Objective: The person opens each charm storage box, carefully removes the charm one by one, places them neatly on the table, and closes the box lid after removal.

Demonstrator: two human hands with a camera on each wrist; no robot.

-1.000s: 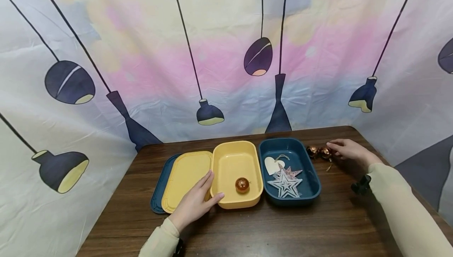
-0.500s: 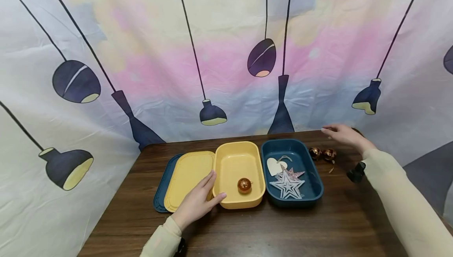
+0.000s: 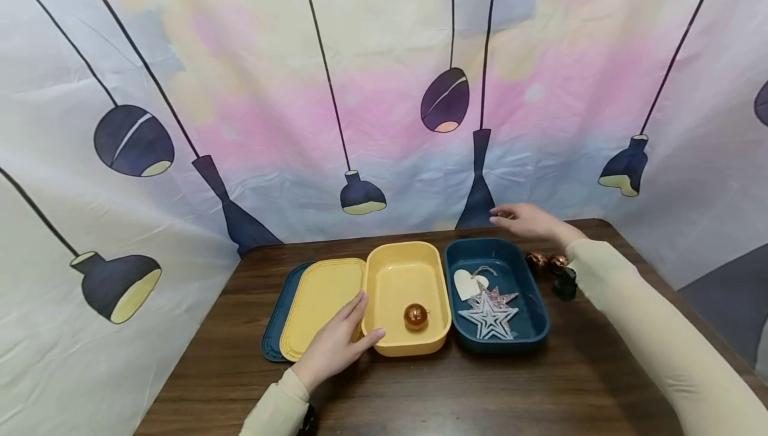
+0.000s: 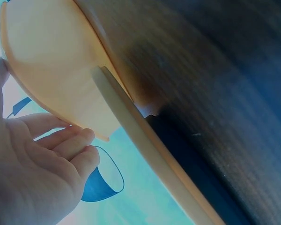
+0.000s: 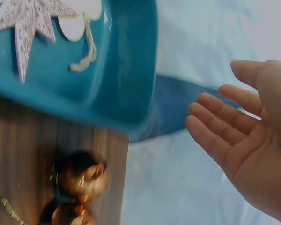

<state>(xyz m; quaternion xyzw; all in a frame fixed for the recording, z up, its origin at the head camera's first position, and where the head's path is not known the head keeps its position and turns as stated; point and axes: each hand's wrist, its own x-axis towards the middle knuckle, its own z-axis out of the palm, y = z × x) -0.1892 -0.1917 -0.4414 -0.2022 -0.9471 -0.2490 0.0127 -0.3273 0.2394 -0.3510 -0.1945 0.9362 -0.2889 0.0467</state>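
Observation:
My left hand (image 3: 336, 343) rests its fingertips against the left wall and near corner of a yellow box (image 3: 402, 276). In the left wrist view the fingers (image 4: 75, 136) and thumb touch along that box's rim. An amber ornament ball (image 3: 416, 317) lies inside it. Over the back edge of a blue box (image 3: 528, 289) hovers my right hand (image 3: 531, 221), apart from it and with nothing in the palm (image 5: 253, 150). The blue box bears a white wooden heart (image 3: 468, 283) with a string loop, a white star (image 3: 489, 319) and a pink glitter star (image 3: 497, 296).
Copper ornament balls (image 3: 546, 261) sit on the table right of the blue box, partly behind the right wrist. Left of the yellow box, a yellow lid (image 3: 321, 296) overlaps a blue lid (image 3: 277, 329). A patterned cloth (image 3: 252, 109) hangs behind the dark wooden table (image 3: 432, 396).
My right hand has left the copper balls, risen and moved left to above the blue box's back edge. The left hand stays at the yellow box. The view has shifted slightly.

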